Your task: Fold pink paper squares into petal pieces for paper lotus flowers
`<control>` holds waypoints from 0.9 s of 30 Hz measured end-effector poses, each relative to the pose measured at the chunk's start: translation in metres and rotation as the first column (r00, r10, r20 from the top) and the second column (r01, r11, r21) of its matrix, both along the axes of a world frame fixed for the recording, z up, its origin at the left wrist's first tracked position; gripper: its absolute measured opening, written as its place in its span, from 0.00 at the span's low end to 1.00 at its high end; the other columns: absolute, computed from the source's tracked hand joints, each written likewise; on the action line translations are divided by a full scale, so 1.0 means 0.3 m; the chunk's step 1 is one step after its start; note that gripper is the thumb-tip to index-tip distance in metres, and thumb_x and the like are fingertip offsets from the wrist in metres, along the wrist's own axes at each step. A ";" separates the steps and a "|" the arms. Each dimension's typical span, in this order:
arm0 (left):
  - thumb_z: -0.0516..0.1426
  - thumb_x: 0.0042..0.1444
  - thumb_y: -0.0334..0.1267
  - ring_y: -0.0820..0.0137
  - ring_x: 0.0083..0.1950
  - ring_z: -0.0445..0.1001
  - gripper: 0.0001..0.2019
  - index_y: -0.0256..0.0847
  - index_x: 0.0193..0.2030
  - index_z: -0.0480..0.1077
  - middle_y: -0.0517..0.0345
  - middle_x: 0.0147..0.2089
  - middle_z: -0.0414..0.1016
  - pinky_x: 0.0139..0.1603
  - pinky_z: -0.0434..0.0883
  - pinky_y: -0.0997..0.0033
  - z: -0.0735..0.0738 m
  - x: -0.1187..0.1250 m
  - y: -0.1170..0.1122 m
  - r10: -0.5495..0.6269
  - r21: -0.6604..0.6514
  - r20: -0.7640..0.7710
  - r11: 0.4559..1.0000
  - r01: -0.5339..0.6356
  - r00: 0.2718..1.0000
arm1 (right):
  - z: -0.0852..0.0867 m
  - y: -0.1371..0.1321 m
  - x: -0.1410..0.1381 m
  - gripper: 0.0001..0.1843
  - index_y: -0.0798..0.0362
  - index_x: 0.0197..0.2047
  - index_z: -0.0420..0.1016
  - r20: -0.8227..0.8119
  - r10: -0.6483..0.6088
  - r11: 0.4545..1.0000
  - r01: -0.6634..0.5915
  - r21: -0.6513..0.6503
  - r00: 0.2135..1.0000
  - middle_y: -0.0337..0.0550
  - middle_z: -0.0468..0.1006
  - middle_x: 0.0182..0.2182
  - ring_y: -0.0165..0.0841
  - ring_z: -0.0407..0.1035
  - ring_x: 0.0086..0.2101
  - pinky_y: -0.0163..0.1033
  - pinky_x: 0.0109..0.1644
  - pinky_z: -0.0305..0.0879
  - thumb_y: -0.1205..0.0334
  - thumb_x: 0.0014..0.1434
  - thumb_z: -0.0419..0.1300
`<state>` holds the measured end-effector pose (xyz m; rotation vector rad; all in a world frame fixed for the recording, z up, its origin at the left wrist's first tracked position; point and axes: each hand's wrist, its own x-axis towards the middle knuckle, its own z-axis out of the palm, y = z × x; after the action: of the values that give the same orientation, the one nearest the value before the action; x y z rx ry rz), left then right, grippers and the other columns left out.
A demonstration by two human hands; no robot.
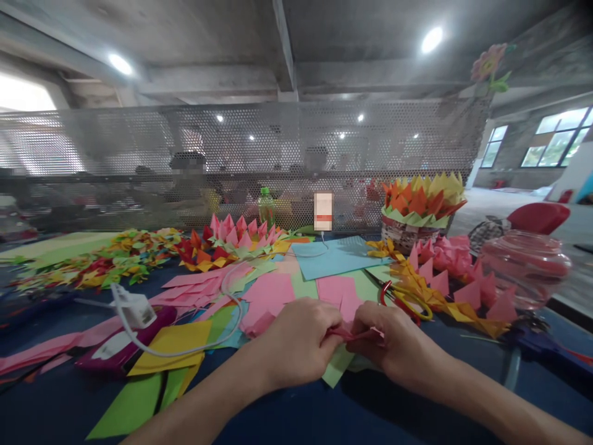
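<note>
A small piece of pink paper [348,334] is pinched between both my hands, above the near edge of the paper pile. My left hand [303,337] has its fingers closed on the left end, and my right hand [389,337] closes on the right end. Fingers cover much of the piece, so its exact folds are hidden. Just beyond the hands lie pink paper sheets [271,296], with another pink stack [338,290] to their right. A light green sheet [338,368] shows beneath my hands.
Scissors [412,301] with red and yellow handles lie right of centre. Folded paper flowers [243,233] and a paper-filled basket [407,232] stand farther back. A white charger [134,307] trails a cable across yellow paper [173,346]. A pink plastic jar [525,269] stands right.
</note>
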<state>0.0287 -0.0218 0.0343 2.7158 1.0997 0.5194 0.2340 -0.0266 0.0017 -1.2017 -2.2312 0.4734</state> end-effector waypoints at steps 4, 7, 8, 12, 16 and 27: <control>0.55 0.58 0.33 0.68 0.35 0.69 0.05 0.40 0.30 0.65 0.60 0.31 0.72 0.37 0.60 0.69 -0.009 0.006 -0.006 -0.011 0.037 -0.013 0.999 0.012 1.000 | 0.008 -0.013 -0.003 0.07 0.51 0.29 0.67 0.012 0.004 1.000 -0.005 0.024 1.000 0.36 0.73 0.28 0.30 0.65 0.28 0.33 0.30 0.55 0.66 0.56 0.62; 0.55 0.57 0.32 0.68 0.35 0.70 0.04 0.40 0.31 0.66 0.60 0.32 0.72 0.38 0.62 0.69 -0.013 0.011 -0.013 -0.001 0.057 -0.014 0.998 0.002 1.000 | 0.010 -0.024 -0.005 0.07 0.51 0.29 0.66 0.023 0.009 0.999 -0.010 0.048 1.000 0.37 0.73 0.28 0.30 0.65 0.29 0.34 0.29 0.54 0.68 0.56 0.60; 0.55 0.57 0.32 0.67 0.36 0.70 0.04 0.40 0.31 0.66 0.60 0.32 0.72 0.38 0.62 0.68 -0.013 0.012 -0.014 -0.002 0.068 -0.016 0.998 0.003 1.000 | 0.008 -0.025 -0.005 0.07 0.51 0.29 0.66 0.024 0.011 0.999 -0.012 0.052 1.000 0.37 0.73 0.28 0.30 0.65 0.29 0.33 0.29 0.54 0.68 0.56 0.60; 0.55 0.60 0.32 0.66 0.38 0.71 0.05 0.39 0.33 0.68 0.59 0.33 0.74 0.42 0.64 0.67 -0.017 0.015 -0.007 -0.028 0.129 -0.033 0.991 0.033 0.999 | -0.002 -0.009 0.000 0.07 0.51 0.29 0.64 0.018 0.015 0.999 -0.016 0.047 1.000 0.36 0.72 0.27 0.30 0.64 0.28 0.33 0.29 0.54 0.66 0.57 0.59; 0.53 0.64 0.34 0.66 0.43 0.74 0.06 0.41 0.40 0.72 0.59 0.39 0.77 0.47 0.65 0.66 -0.021 0.012 0.014 -0.044 0.121 -0.004 0.992 0.044 0.999 | -0.007 0.025 0.008 0.06 0.51 0.31 0.67 0.024 -0.014 0.997 0.012 0.074 1.000 0.38 0.72 0.28 0.31 0.66 0.29 0.33 0.29 0.56 0.61 0.60 0.58; 0.58 0.58 0.35 0.62 0.46 0.74 0.10 0.41 0.48 0.72 0.55 0.45 0.77 0.44 0.67 0.67 0.017 -0.038 0.055 0.131 0.013 0.079 0.991 -0.132 0.988 | 0.015 0.056 0.024 0.12 0.52 0.32 0.72 -0.041 -0.101 0.991 0.104 0.082 0.994 0.36 0.77 0.24 0.31 0.71 0.26 0.33 0.31 0.62 0.53 0.61 0.56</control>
<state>0.0172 -0.0053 0.0395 2.6261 1.2650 0.6522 0.2411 -0.0098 0.0063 -1.2471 -2.1251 0.3545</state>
